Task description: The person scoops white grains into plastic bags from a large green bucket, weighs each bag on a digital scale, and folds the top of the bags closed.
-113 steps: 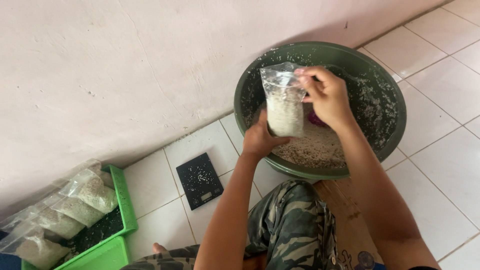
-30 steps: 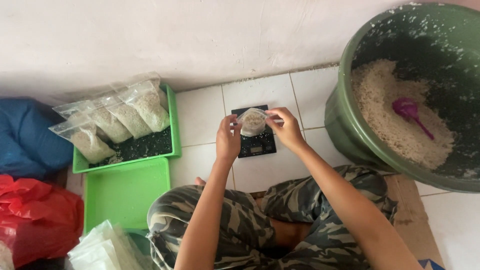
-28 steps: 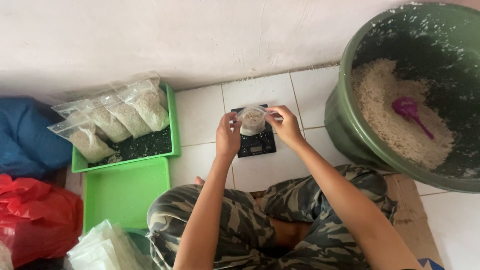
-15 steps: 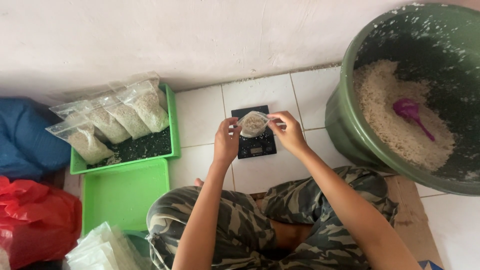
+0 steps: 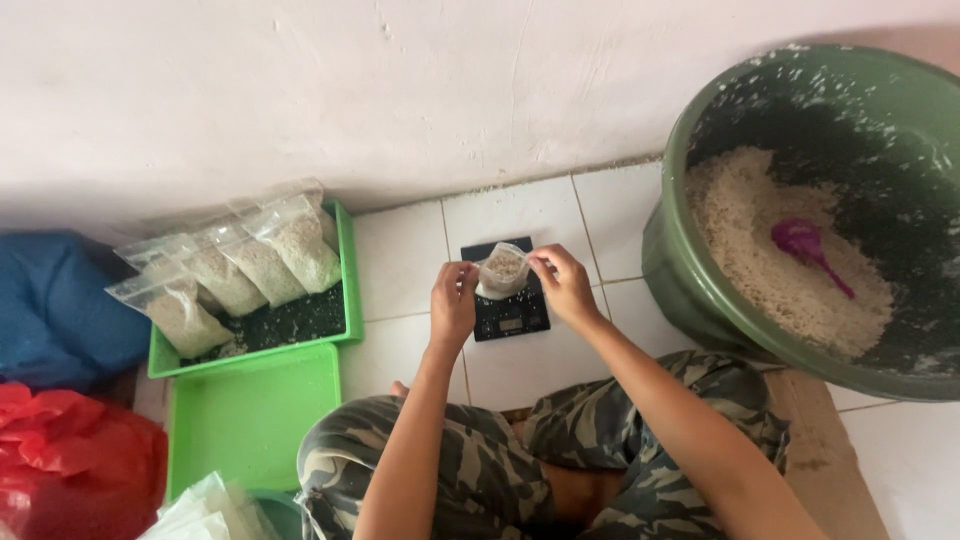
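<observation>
The left hand (image 5: 453,299) and right hand (image 5: 562,285) each pinch a top corner of the small clear bag (image 5: 502,271) of pale grain, held over the black scale (image 5: 505,291) on the floor. It looks light, limp and slippery (thin plastic, open mouth), so the upper corners seem the safest hold.

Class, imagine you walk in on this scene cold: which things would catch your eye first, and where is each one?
First, the two hands at the centre: the left hand and right hand hold a small clear bag of pale grain by its top, over a black scale on the white tiles. At the right, a big green basin holds more grain and a purple scoop. At the left, filled bags lean in a bright green tray.
</observation>
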